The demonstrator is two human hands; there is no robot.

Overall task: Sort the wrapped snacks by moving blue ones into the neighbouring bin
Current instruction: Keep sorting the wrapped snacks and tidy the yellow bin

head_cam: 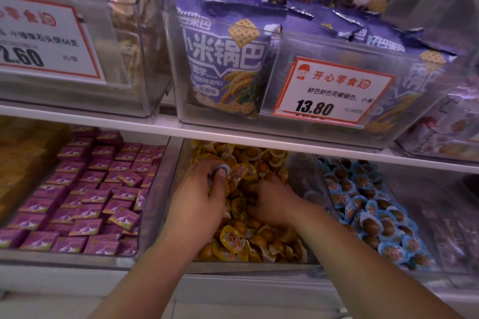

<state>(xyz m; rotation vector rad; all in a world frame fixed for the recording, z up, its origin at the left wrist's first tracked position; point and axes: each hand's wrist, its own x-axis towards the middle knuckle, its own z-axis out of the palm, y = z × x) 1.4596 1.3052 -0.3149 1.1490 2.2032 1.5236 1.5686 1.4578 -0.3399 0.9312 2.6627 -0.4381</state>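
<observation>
1. On the lower shelf, middle clear bin (178,163): full of yellow-wrapped snacks (238,238); both hands are in it.
2. Left hand (199,197): fingers curled round a blue-wrapped snack (219,171), pinched at the fingertips just above the yellow pile, near the bin's back-left. Only a small pale-blue edge of the wrapper shows; the rest is hidden by the fingers.
3. Right hand (274,202): knuckles up, fingers (255,190) dug down into the yellow pile. Fingertips are buried, so can't tell if they hold anything or how far they are curled.
4. Neighbouring bin (440,215) to the right: holds blue-wrapped snacks (373,204), same shape as the yellow ones. Its right part is dim and hard to read.
5. Left bin on the same shelf: purple square packets (85,189), packed in rows, some tilted. Far-left edge blurred, w/ something brownish, can't make out.
6. Upper shelf (166,124): clear bin of purple snack bags (223,59), tops cut off by the frame. Price tag (334,90) on its front reads 13.80. A 2nd tag (44,36) at left is cut off; "2.60" shows.
7. Far right of the upper shelf: another bin, blurred, contents unclear.
</observation>
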